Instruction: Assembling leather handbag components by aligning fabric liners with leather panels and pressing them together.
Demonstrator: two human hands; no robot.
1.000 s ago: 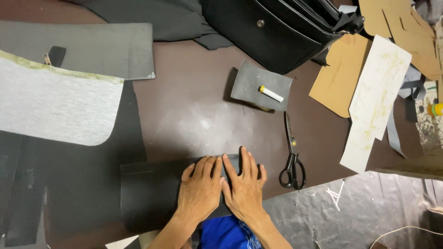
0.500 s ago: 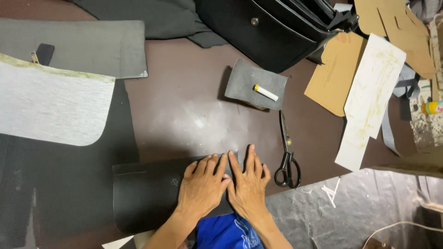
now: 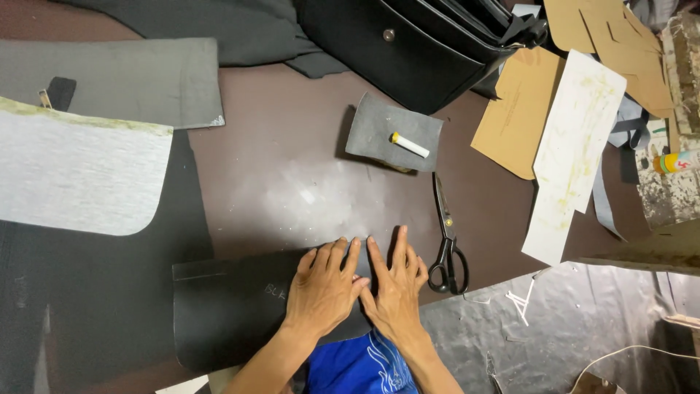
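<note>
Black leather sheet (image 3: 226, 310) lies flat on the brown table (image 3: 292, 182) in the lower middle of the frame, its long axis running left to right. Its left end has rounded corners; its right end is hidden under both hands. The left hand (image 3: 323, 288) lies palm down on the sheet, fingers together and pointing toward the top of the frame. The right hand (image 3: 396, 288) presses flat just beside it, fingers slightly spread, the two hands touching at the thumbs. Neither hand grips anything.

The sheet's upper edge runs nearly level, and above it the table is bare up to a small grey leather piece (image 3: 394, 131) with a white chalk stick (image 3: 410, 144) lying on it. Black-handled scissors (image 3: 446, 244) lie just right of the right hand, blades pointing to the top of the frame, near but apart from the fingers. Left of the sheet, a dark mat (image 3: 87, 306) borders it closely. A grey sheet (image 3: 76, 179) with a rounded corner sits at the middle left, well apart. A black bag (image 3: 408, 51) sits at the top, and tan card patterns (image 3: 521, 109) lie at the upper right.
</note>
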